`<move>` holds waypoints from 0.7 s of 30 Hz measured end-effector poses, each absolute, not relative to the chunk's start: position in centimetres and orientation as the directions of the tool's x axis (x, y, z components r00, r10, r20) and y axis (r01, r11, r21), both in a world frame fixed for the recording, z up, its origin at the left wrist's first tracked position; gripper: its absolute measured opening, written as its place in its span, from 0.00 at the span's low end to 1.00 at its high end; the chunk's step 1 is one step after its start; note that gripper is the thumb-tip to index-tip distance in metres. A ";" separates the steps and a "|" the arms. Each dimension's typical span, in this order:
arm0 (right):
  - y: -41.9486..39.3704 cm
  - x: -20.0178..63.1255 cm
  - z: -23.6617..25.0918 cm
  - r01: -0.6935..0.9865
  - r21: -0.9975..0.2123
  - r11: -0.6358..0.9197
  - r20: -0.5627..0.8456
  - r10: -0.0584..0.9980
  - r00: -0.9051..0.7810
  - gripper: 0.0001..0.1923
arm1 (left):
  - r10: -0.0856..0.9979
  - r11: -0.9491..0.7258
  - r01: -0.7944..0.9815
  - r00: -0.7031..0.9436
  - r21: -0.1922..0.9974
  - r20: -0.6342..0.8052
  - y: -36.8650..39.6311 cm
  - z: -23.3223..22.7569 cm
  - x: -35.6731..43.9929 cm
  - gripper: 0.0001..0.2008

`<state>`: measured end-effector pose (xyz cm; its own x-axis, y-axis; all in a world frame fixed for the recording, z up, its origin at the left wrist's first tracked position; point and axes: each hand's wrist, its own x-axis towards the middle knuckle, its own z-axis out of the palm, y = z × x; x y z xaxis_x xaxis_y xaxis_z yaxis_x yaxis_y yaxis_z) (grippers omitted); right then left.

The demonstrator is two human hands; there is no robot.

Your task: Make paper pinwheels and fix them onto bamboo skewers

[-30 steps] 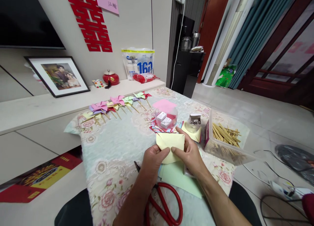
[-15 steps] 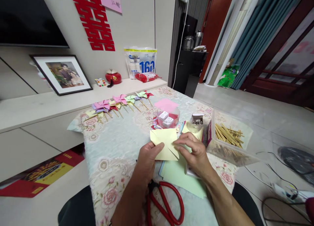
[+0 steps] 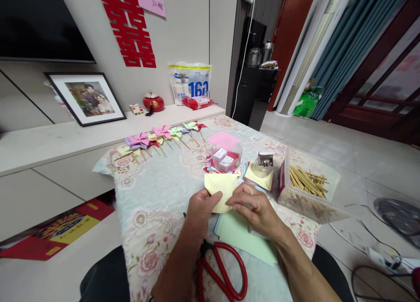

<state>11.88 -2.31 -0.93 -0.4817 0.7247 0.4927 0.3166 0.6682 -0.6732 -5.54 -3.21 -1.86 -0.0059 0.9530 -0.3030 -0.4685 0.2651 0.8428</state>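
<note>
Red-handled scissors (image 3: 223, 271) lie nearest the body on the floral tablecloth (image 3: 154, 205), blades pointing away under the left forearm, within reach yet off the work area. Just beyond them a stack of pale green paper sheets (image 3: 244, 238) rests flat beneath the right wrist, apparently stock kept directly under the work. Above the stack, both hands hold one pale yellow paper square (image 3: 220, 189) lifted slightly off the table: the left hand (image 3: 202, 210) pinches its lower left edge between thumb and fingers, and the right hand (image 3: 254, 205) closes its fingertips on the lower right part, pressing a flap inward; a two-sided grip likely keeps the sheet taut for folding. Right of the hands, a clear plastic box of wooden sticks (image 3: 306, 181) stands open. A small container of metal pins (image 3: 265, 163) sits on yellow paper just left of it. Behind the yellow square, a round clear tub (image 3: 226, 155) holds small white boxes, with a pink sheet (image 3: 223, 140) laid on top. Farther back, a row of finished paper pinwheels (image 3: 160, 138) on sticks lies along the table's far edge, well apart from the supplies. Beyond, a shelf (image 3: 65, 138) carries a framed photograph (image 3: 85, 98), a red jar (image 3: 153, 103) and a white bag (image 3: 190, 83).
</note>
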 end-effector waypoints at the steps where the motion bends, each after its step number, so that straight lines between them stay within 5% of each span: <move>1: -2.3 11.9 -0.9 0.310 -0.680 0.664 0.486 0.725 -0.487 0.08 | 0.954 0.261 -0.458 -0.011 0.849 -0.300 -3.2 -1.9 -5.5 0.19; 21: -2.8 10.5 -0.6 0.423 -0.814 0.397 0.280 0.908 -0.313 0.08 | 0.961 0.256 -0.388 0.005 0.886 -0.275 -3.1 -2.5 -5.0 0.17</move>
